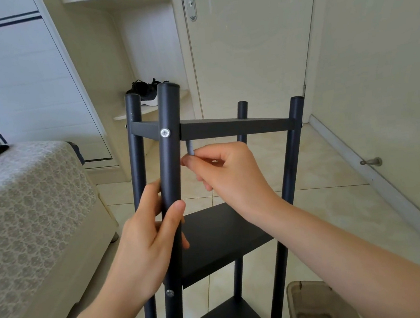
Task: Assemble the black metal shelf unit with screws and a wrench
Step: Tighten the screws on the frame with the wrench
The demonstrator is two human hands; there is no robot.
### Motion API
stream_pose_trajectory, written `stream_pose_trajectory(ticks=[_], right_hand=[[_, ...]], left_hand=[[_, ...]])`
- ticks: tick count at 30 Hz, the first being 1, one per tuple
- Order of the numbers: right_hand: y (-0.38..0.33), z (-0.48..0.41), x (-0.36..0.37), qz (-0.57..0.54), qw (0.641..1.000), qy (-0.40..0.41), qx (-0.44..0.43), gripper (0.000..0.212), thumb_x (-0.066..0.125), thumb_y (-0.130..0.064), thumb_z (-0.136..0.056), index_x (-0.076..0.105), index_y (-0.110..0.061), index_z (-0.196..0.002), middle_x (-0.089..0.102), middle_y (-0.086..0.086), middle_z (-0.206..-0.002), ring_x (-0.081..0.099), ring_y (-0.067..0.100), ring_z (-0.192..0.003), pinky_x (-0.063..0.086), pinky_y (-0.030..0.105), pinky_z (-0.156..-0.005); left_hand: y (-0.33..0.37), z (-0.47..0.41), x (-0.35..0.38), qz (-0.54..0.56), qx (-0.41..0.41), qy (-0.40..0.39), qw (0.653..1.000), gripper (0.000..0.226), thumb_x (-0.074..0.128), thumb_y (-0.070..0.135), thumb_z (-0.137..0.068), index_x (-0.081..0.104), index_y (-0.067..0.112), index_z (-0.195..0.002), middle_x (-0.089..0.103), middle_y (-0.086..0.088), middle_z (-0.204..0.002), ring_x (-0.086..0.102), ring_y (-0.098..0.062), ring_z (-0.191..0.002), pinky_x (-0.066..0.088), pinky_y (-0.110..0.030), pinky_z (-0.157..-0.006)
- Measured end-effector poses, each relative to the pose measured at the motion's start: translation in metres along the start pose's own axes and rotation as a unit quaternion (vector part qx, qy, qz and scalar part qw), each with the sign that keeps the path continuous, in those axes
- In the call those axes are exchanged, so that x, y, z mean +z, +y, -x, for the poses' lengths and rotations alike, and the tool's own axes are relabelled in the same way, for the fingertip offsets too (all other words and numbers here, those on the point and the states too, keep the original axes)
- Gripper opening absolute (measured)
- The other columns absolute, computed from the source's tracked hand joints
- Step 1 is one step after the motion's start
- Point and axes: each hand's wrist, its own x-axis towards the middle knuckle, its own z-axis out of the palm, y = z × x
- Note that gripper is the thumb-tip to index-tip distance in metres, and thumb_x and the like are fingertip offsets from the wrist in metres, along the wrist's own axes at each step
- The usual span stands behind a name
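The black shelf unit [234, 127] stands upright on the tiled floor [319, 163], right in front of the person, with the bed [28, 202] to its left.

The left hand [145, 242] is wrapped round the near left pole [172, 162]. Its thumb lies across the front and the other fingers [153, 190] curl behind, clamped on the tube. This grip most likely steadies the frame so it does not twist or rock while a fastener is turned.

Just right of that pole, the right hand [228, 172] has its fingers [193, 161] pinched together on a small grey wrench [190, 147]. The short end of the wrench sticks up above the fingertips and nearly reaches the underside of the top shelf rail.

A silver screw [165, 132] sits in the pole above and a little left of those fingertips, where the rail meets the tube. It appears to be seated already. A second screw [169, 293] shows in the same pole below the left hand, level with the middle shelf [219, 237].

The wrench tip is not in the upper screw head, so the hand seems to be between turns or bringing the tool to it. Either way, the short end has to line up squarely with the socket or it will slip.
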Motion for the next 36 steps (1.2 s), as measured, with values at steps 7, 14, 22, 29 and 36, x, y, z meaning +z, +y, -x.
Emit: stream_pose_trajectory(ticks=[7, 14, 22, 29, 36], right_hand=[[0.004, 0.000, 0.006, 0.019, 0.999, 0.026, -0.035, 0.017, 0.066, -0.020, -0.094, 0.077, -0.014, -0.083, 0.060, -0.017, -0.057, 0.061, -0.001, -0.058, 0.049, 0.010, -0.065], [0.009, -0.003, 0.026, 0.040, 0.993, 0.058, -0.089, 0.022, 0.064, -0.018, -0.095, 0.076, -0.007, -0.080, 0.068, -0.004, -0.062, 0.066, 0.003, -0.058, 0.053, 0.016, -0.066], [0.019, -0.016, 0.050, 0.044, 0.974, 0.148, -0.166, 0.021, 0.065, -0.009, -0.092, 0.072, -0.003, -0.073, 0.066, 0.003, -0.062, 0.060, 0.005, -0.057, 0.046, 0.009, -0.059], [0.023, -0.017, 0.048, 0.047, 0.978, 0.130, -0.159, 0.021, 0.062, -0.009, -0.095, 0.070, -0.004, -0.076, 0.060, -0.002, -0.065, 0.056, 0.009, -0.061, 0.046, 0.020, -0.062], [0.022, -0.007, 0.032, 0.053, 0.996, 0.036, -0.060, 0.025, 0.062, -0.015, -0.096, 0.069, -0.004, -0.075, 0.050, -0.014, -0.056, 0.051, 0.006, -0.056, 0.038, 0.012, -0.057]], left_hand=[[0.001, 0.000, -0.001, -0.005, -0.001, 0.000, 1.000, 0.025, 0.045, 0.055, -0.089, 0.048, 0.043, -0.111, 0.065, -0.002, -0.077, 0.071, -0.023, -0.062, 0.057, -0.042, -0.062], [-0.003, 0.000, -0.005, -0.008, -0.003, 0.006, 1.000, 0.029, 0.045, 0.057, -0.088, 0.047, 0.044, -0.114, 0.065, -0.001, -0.077, 0.071, -0.024, -0.062, 0.056, -0.039, -0.059], [-0.009, -0.003, -0.010, -0.001, -0.007, 0.006, 1.000, 0.021, 0.045, 0.050, -0.091, 0.049, 0.047, -0.111, 0.065, -0.004, -0.076, 0.071, -0.027, -0.062, 0.055, -0.042, -0.061], [-0.008, -0.004, -0.011, 0.001, -0.009, 0.004, 1.000, 0.022, 0.045, 0.053, -0.088, 0.050, 0.044, -0.107, 0.064, -0.004, -0.080, 0.071, -0.025, -0.062, 0.056, -0.041, -0.061], [-0.009, -0.005, -0.011, 0.000, -0.004, -0.001, 1.000, 0.022, 0.045, 0.054, -0.089, 0.048, 0.045, -0.109, 0.064, -0.003, -0.082, 0.071, -0.025, -0.064, 0.056, -0.032, -0.058]])
